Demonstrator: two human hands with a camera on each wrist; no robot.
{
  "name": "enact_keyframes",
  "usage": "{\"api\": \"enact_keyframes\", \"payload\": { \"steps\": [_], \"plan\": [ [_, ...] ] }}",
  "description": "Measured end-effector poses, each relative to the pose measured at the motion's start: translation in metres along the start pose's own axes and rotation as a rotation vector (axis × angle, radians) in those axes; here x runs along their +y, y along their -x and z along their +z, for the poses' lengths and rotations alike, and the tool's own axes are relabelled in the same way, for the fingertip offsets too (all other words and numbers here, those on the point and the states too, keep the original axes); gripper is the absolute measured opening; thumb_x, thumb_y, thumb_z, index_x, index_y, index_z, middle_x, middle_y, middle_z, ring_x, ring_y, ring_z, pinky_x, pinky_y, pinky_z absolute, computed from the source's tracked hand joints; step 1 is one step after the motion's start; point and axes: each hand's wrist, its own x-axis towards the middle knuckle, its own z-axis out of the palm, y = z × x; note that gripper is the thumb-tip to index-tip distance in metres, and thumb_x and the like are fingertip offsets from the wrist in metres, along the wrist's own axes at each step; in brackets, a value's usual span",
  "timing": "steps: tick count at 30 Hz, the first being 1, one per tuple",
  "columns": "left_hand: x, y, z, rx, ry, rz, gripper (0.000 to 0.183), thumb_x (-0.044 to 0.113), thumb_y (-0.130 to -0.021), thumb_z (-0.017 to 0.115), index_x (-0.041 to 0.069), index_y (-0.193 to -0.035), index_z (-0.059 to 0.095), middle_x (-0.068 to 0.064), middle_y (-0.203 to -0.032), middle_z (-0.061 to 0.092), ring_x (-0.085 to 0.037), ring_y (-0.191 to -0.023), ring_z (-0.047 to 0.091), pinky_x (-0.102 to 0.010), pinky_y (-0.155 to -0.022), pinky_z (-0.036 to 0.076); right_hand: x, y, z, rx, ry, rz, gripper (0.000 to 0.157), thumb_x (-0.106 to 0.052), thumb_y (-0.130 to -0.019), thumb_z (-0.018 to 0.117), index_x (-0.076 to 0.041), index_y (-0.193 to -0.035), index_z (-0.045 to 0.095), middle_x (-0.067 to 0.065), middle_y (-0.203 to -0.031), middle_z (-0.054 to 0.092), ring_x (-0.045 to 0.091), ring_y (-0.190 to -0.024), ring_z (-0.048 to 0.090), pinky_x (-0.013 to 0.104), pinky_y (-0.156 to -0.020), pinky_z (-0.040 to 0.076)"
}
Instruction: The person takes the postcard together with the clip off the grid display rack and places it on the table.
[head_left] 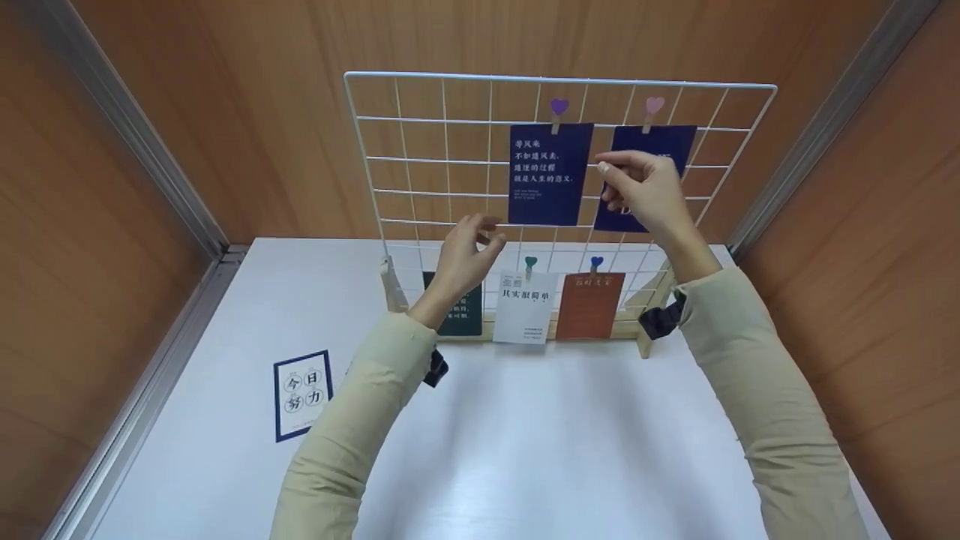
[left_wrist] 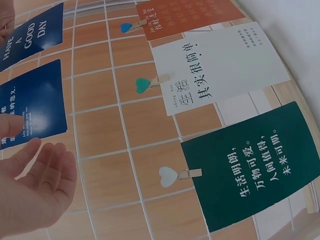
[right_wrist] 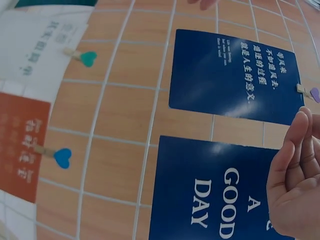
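Note:
In the head view my right hand point(head_left: 646, 191) hangs in front of a navy card point(head_left: 686, 146) under a pink heart clip point(head_left: 655, 105). Its fingers are loosely bent, with nothing seen between them. Beside it a second navy card point(head_left: 551, 176) hangs from a purple heart clip point(head_left: 559, 106). My left hand point(head_left: 466, 259) hovers left of that card's lower corner, fingers relaxed and holding nothing. All these cards hang on a white wire grid point(head_left: 444, 159). In the left wrist view, the left hand point(left_wrist: 42, 192) overlaps the edge of the navy card point(left_wrist: 37, 107).
Lower on the grid hang a green card point(left_wrist: 250, 167) with a white heart clip point(left_wrist: 168, 176), a white card point(head_left: 523, 319) and an orange card point(head_left: 590, 307). A wooden base point(head_left: 645, 346) supports the grid. Flat on the white table point(head_left: 510, 450) lies a blue-bordered card point(head_left: 303, 394).

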Motion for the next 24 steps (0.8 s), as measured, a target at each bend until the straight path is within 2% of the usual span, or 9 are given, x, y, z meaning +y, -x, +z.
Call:
{"api": "enact_keyframes", "payload": {
  "steps": [7,16,24],
  "plan": [
    [0.001,-0.004,0.005,0.013,0.025,-0.013,0.031,0.013,-0.088,0.053,0.001,-0.117,0.050,-0.011,-0.110,0.051,-0.018,-0.092,0.049,-0.029,-0.078,0.041,-0.006,-0.006,0.012,0.009,0.015,-0.018,0.025,-0.011,-0.087,0.056,0.005,-0.105,0.060,0.015,-0.069,0.057,0.020,-0.057,0.054,0.021,-0.053,0.046],
    [0.003,-0.010,0.012,0.038,-0.015,-0.017,0.036,0.012,-0.087,0.054,0.002,-0.121,0.048,-0.011,-0.114,0.053,-0.019,-0.094,0.053,-0.027,-0.080,0.042,-0.016,-0.013,0.021,0.052,-0.148,0.001,0.024,-0.013,-0.085,0.059,0.002,-0.103,0.062,0.009,-0.066,0.056,0.015,-0.055,0.053,0.019,-0.052,0.045],
    [0.004,-0.012,0.017,0.038,-0.033,-0.049,0.039,0.016,-0.088,0.054,0.004,-0.124,0.045,-0.010,-0.117,0.050,-0.022,-0.103,0.049,-0.028,-0.085,0.039,-0.026,-0.018,0.028,0.084,-0.255,0.012,0.024,-0.010,-0.084,0.060,0.000,-0.106,0.060,0.009,-0.067,0.054,0.015,-0.056,0.052,0.019,-0.052,0.045]
  ]
}}
